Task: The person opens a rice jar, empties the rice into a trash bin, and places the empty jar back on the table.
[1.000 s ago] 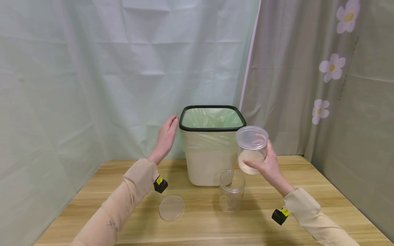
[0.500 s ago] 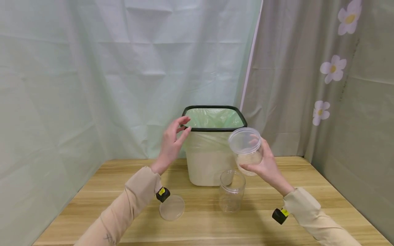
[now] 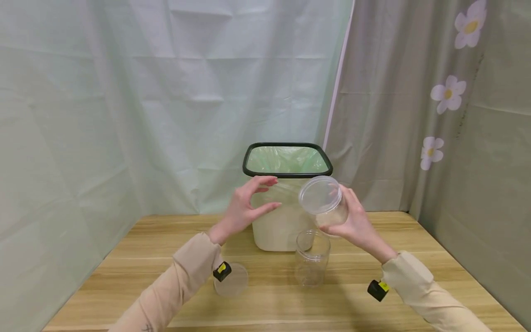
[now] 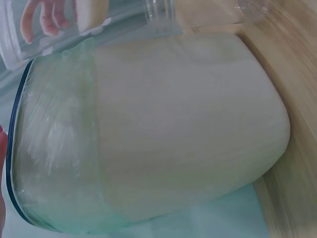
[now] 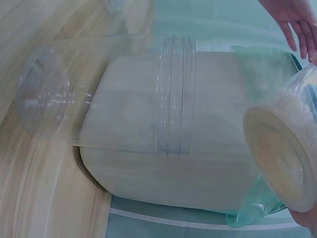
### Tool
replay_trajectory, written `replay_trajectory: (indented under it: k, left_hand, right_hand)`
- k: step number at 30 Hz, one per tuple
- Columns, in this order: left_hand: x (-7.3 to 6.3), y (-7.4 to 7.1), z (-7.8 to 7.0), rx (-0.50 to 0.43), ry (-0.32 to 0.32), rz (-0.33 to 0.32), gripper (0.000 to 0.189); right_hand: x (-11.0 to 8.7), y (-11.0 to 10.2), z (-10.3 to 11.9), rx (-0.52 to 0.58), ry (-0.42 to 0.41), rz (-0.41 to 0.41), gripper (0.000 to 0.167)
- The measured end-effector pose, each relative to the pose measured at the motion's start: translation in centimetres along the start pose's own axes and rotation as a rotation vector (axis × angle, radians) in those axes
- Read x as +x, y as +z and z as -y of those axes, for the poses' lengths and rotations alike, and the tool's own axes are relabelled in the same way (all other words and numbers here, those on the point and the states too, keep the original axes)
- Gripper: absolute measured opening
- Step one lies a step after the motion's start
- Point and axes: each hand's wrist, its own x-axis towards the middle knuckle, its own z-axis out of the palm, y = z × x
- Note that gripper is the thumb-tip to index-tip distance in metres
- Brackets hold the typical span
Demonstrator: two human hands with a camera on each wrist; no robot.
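My right hand grips a clear plastic jar partly filled with white grains like rice. The jar tilts to the left, its translucent lid on top. In the right wrist view the jar's round bottom faces the camera. Fingers and thumb apart in a C shape, my left hand is held in front of the bin, left of the lid, with nothing in its grasp. Under the held jar, a second clear jar without a lid stands upright on the table.
A cream trash bin with a dark rim and a green liner bag stands behind the jars. A clear round lid lies on the wooden table, partly behind the left wrist camera. Curtains enclose the back and sides.
My left hand has come from the bin's left side toward the held jar, its fingers spreading apart. The held jar has moved left and tilted further left in my right hand.
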Motion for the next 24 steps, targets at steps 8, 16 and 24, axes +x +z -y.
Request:
replay_trajectory:
  k: [8,16,24]
  left_hand:
    - [-0.4,1.2,0.0,-0.093,-0.080,0.109,0.064]
    - [-0.8,2.3,0.2,-0.249,-0.182,0.107,0.068]
    - [-0.8,3.1,0.1,-0.340,-0.318,0.124,0.074]
  right_hand:
    - [0.3,0.3,0.5,-0.018,-0.044,0.020,0.099]
    - [0.4,0.8,0.8,-0.029,-0.061,0.065,0.098]
    - [0.3,1.1,1.0,-0.008,-0.090,0.087,0.095]
